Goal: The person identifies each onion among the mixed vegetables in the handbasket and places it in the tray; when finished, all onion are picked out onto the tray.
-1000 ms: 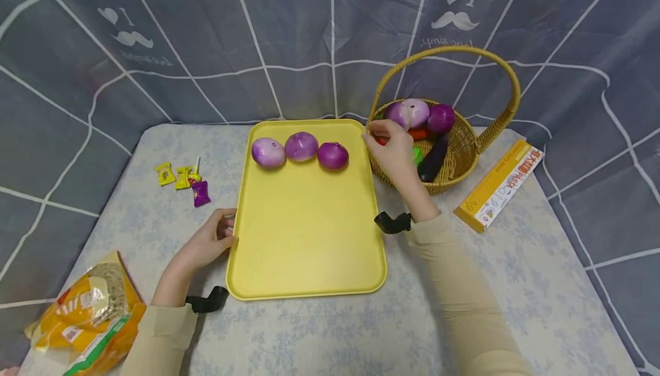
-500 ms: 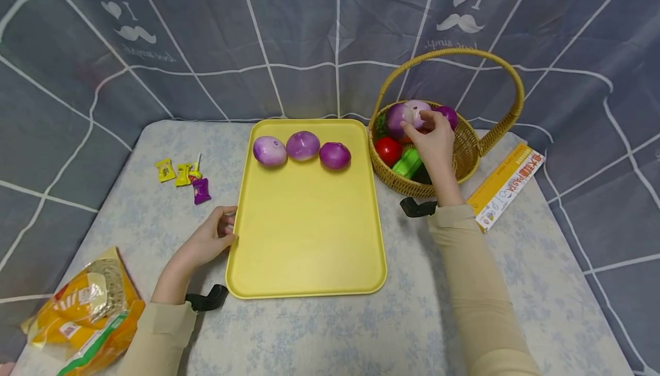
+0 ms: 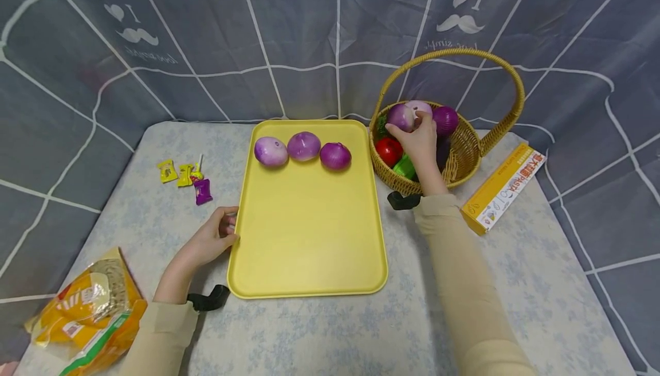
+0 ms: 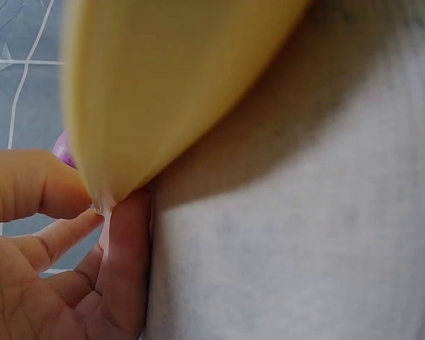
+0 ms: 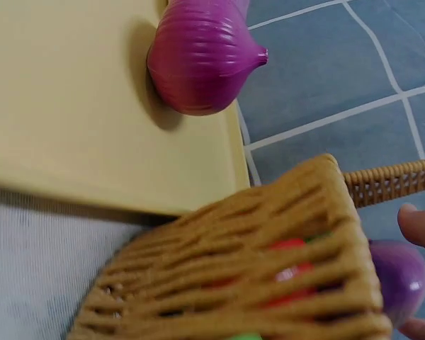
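Note:
With thumb and fingers, my left hand (image 3: 208, 238) pinches the left rim of the yellow tray (image 3: 309, 221); the left wrist view shows the thumb and fingertips meeting at its edge. Inside the wicker basket (image 3: 466, 161), my right hand (image 3: 423, 138) has thumb and fingers curved round a purple onion (image 3: 400, 117). This onion (image 5: 404, 283) also shows beyond the basket's rim in the right wrist view, with fingertips beside it. Three onions, one pale purple onion (image 3: 271, 151), a middle onion (image 3: 304, 146) and a dark onion (image 3: 336, 156), lie in a row near the tray's far edge.
The basket also holds a tomato (image 3: 389, 151), a green vegetable (image 3: 404, 168), a dark onion (image 3: 446, 120) and an eggplant (image 3: 443, 149), partly hidden. A pasta box (image 3: 502, 188) lies right of it. Several wrapped candies (image 3: 185, 175) and an orange bag (image 3: 93, 310) lie at left.
My right hand has gone from the basket's left rim into the basket, then shifted slightly left onto the purple onion. My left hand stays on the tray's rim.

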{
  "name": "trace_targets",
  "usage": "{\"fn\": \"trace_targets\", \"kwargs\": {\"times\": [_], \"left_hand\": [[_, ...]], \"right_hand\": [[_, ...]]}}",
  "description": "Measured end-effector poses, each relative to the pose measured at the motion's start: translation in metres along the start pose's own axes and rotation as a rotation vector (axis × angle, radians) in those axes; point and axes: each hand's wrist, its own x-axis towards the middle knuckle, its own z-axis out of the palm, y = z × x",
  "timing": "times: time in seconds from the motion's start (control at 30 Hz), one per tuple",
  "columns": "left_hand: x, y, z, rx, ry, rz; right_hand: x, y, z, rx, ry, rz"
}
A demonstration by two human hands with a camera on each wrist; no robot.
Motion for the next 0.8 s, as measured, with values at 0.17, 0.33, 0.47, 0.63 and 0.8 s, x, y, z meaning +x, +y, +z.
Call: {"fn": "trace_targets", "kwargs": {"times": [0.17,0.33,0.47,0.63,0.8], "left_hand": [[-0.001,0.000,0.000,-0.006,0.006,0.002],[0.000,-0.001,0.001,-0.004,0.007,0.005],[0.001,-0.002,0.003,0.002,0.006,-0.002],[0.002,-0.002,0.003,0.010,0.008,-0.011],[0.001,-0.002,0.002,0.018,0.021,-0.026]], "right_hand": [[0.003,-0.004,0.007,-0.004,0.009,0.049],[0.004,-0.004,0.010,-0.017,0.031,0.059],[0.002,-0.001,0.011,-0.017,0.061,0.051],[-0.012,-0.007,0.008,0.042,0.084,0.022],[-0.044,-0.025,0.012,0.122,0.019,-0.060]]}}
